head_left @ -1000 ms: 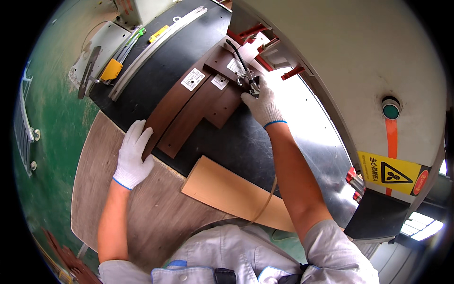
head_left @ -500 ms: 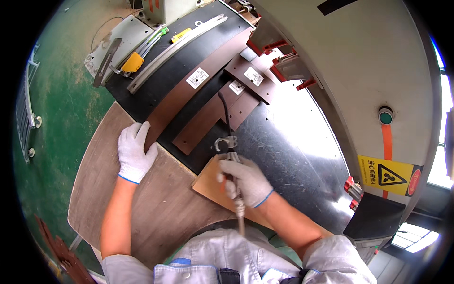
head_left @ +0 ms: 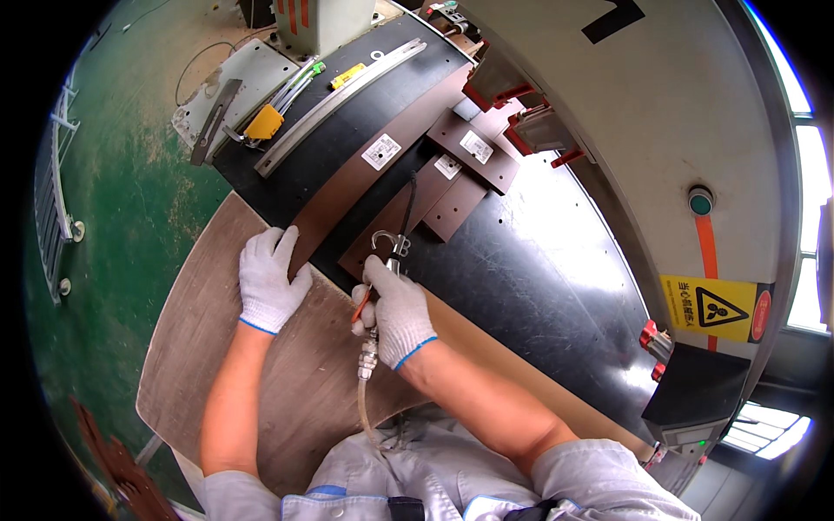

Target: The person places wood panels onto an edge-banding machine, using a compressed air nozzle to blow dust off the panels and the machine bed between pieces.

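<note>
In my right hand [head_left: 398,313] is an air blow gun [head_left: 395,262] with a metal hook, a thin dark nozzle and a clear hose running down toward my body. Its nozzle points up across the brown boards. My gloved left hand [head_left: 271,282] grips the near end of a long brown board [head_left: 343,191], fingers along one edge and thumb at the other. This board bears a white label. Beside it, shorter brown boards [head_left: 456,213] overlap on the black table, with a labelled one [head_left: 473,149] across them. Part of the gun's handle is hidden by my fingers.
A wood-grain side top [head_left: 208,347] adjoins the black table [head_left: 539,286]. At the far left lie a metal bar [head_left: 339,108], a yellow-handled tool [head_left: 263,123] and a yellow item [head_left: 347,75]. A large machine housing [head_left: 695,113] with a green button [head_left: 700,201] stands right.
My right hand has moved left with the blow gun, which now tilts the other way, its hose end lower left. The left hand keeps its place at the board's end while the view shifts.
</note>
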`<state>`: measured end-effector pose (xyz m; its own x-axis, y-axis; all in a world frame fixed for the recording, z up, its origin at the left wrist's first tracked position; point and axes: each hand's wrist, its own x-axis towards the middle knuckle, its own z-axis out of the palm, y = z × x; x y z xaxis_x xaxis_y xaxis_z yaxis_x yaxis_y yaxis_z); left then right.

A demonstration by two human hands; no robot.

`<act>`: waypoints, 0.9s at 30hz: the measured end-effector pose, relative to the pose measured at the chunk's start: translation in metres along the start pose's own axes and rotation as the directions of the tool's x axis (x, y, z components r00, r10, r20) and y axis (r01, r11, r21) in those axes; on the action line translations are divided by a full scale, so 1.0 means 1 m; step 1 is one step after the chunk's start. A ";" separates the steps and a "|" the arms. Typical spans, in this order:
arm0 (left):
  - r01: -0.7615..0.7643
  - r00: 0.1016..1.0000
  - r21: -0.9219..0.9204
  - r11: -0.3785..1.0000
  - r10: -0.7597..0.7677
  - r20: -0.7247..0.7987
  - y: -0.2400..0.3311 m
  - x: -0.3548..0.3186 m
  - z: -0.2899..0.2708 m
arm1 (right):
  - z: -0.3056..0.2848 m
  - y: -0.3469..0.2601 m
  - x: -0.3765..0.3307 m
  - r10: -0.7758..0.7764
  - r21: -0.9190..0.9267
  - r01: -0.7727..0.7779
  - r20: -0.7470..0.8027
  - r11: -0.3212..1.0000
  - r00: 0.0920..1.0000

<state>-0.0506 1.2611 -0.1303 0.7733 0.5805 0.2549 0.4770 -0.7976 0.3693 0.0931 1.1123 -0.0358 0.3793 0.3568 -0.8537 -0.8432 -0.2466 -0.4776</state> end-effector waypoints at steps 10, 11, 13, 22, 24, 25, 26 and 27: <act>-0.036 0.999 -0.022 0.999 0.036 -0.010 -0.003 0.000 0.001 | -0.032 -0.043 -0.018 0.094 -0.297 -0.017 0.247 0.955 0.964; -0.045 0.999 -0.026 0.999 0.044 -0.012 -0.001 0.001 0.002 | -0.054 -0.052 -0.005 -0.114 -0.513 0.263 0.304 0.817 0.946; -0.071 0.997 -0.051 0.996 0.072 0.015 -0.001 0.001 0.003 | -0.084 -0.085 -0.001 -0.341 -0.841 0.339 0.199 0.422 0.919; -0.120 0.992 -0.104 0.987 0.122 0.018 0.023 0.008 0.014 | -0.138 -0.165 0.076 -0.706 -0.943 0.247 0.330 -0.222 0.627; -0.133 0.990 -0.109 0.985 0.137 0.027 0.024 0.009 0.014 | -0.134 -0.171 0.087 -0.696 -0.944 0.244 0.330 -0.224 0.637; -0.141 0.989 -0.114 0.983 0.145 0.027 0.024 0.009 0.013 | -0.130 -0.174 0.091 -0.687 -0.941 0.243 0.338 -0.236 0.644; -0.140 0.989 -0.110 0.984 0.144 0.035 0.024 0.009 0.013 | -0.127 -0.176 0.094 -0.687 -0.944 0.247 0.330 -0.220 0.647; -0.149 0.988 -0.118 0.982 0.153 0.026 0.025 0.011 0.013 | -0.129 -0.178 0.101 -0.686 -0.944 0.247 0.329 -0.219 0.649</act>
<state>-0.0252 1.2454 -0.1302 0.8478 0.4475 0.2845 0.3042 -0.8499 0.4302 0.3306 1.0758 -0.0636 0.6991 0.6973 -0.1578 0.6381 -0.7081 -0.3023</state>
